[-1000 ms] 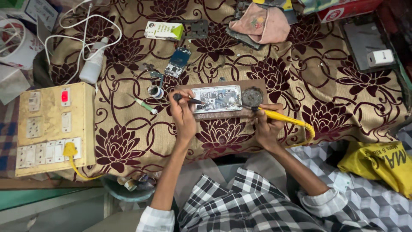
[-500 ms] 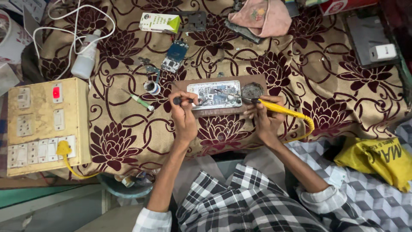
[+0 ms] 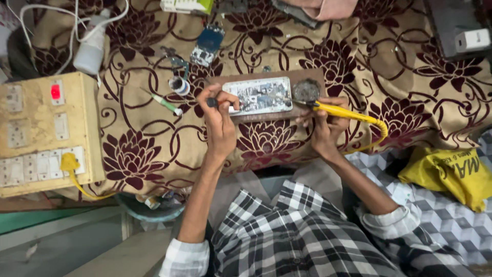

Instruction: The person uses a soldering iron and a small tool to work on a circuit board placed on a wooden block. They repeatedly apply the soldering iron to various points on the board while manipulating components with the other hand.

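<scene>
A small white and green box [image 3: 185, 5] lies at the top edge of the desk [image 3: 410, 102], cut off by the frame, left of centre. A white bottle [image 3: 91, 47] lies tilted at the upper left, just above the yellow switchboard [image 3: 46, 133], with a white cable looping round it. A yellow bag [image 3: 451, 177] with dark printed lettering lies crumpled at the right, off the desk's near edge, on a grey and white patterned surface. A small white labelled block [image 3: 471, 40] sits on a dark flat thing at the upper right corner. No lit screen shows.
</scene>
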